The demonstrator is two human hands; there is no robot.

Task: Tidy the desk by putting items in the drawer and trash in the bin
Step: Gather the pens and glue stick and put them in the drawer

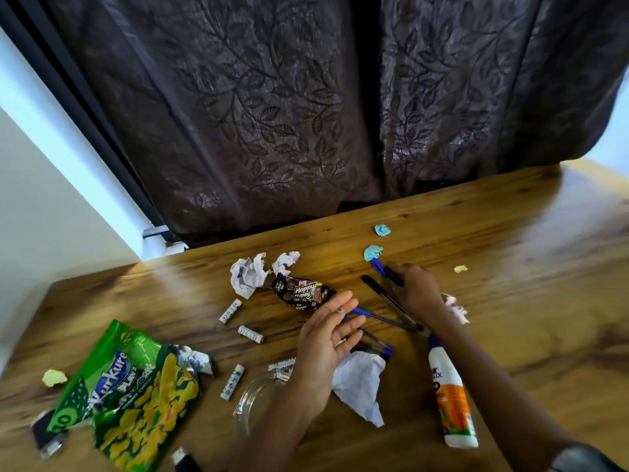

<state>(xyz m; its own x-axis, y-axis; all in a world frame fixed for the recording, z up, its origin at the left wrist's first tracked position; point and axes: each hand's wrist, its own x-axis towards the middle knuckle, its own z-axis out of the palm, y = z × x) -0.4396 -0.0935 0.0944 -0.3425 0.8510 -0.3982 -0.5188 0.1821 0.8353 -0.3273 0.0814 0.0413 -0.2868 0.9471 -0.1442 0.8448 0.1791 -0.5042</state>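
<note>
The right hand (417, 289) is curling round a bundle of pens (391, 301) lying on the counter (510, 267) while the left hand (326, 335) is hovering flat and empty just beside them, so I'd be sweeping the loose pens under that palm into the bundle before lifting.

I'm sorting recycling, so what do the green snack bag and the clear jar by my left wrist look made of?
Green snack bag: seemingly glossy plastic film with a foil lining, silvery at its torn, crinkled top. Clear jar: transparent with bright rim reflections, probably glass, possibly hard plastic.
</note>
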